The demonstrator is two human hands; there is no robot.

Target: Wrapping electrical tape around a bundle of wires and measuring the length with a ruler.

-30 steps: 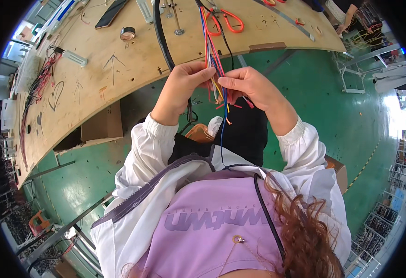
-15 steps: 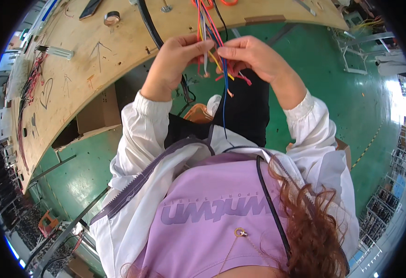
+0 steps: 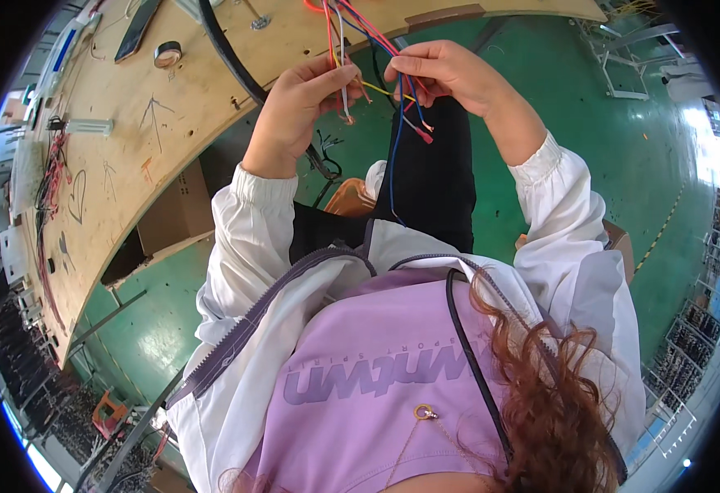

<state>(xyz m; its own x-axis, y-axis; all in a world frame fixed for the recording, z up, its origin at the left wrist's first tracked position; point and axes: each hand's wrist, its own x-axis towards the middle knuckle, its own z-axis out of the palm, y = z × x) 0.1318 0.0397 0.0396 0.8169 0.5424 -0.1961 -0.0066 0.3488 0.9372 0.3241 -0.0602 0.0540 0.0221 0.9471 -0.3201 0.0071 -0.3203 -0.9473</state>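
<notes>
A bundle of thin coloured wires comes down from the table's edge and splits between my two hands. My left hand (image 3: 312,97) is closed, pinching a white wire (image 3: 346,108) and a red one, their ends hanging below the fingers. To its right, my right hand (image 3: 442,76) pinches blue and red wires (image 3: 374,31), with bare copper tips and a pink terminal (image 3: 425,137) dangling beneath. A yellow wire (image 3: 376,89) crosses the gap between the hands. One long blue wire (image 3: 393,168) drops toward my lap. The fingers hide where the wires are gripped.
On the wooden table (image 3: 204,78) lie a roll of tape (image 3: 167,54), a dark phone (image 3: 138,31) and a red wire harness (image 3: 54,177). A thick black cable (image 3: 232,57) runs over the table's edge. A cardboard box (image 3: 175,209) stands underneath, on the green floor.
My hands have moved farther apart, drawing the wires into two groups. The right hand has shifted up and right. The view has shifted slightly, so the table sits farther left.
</notes>
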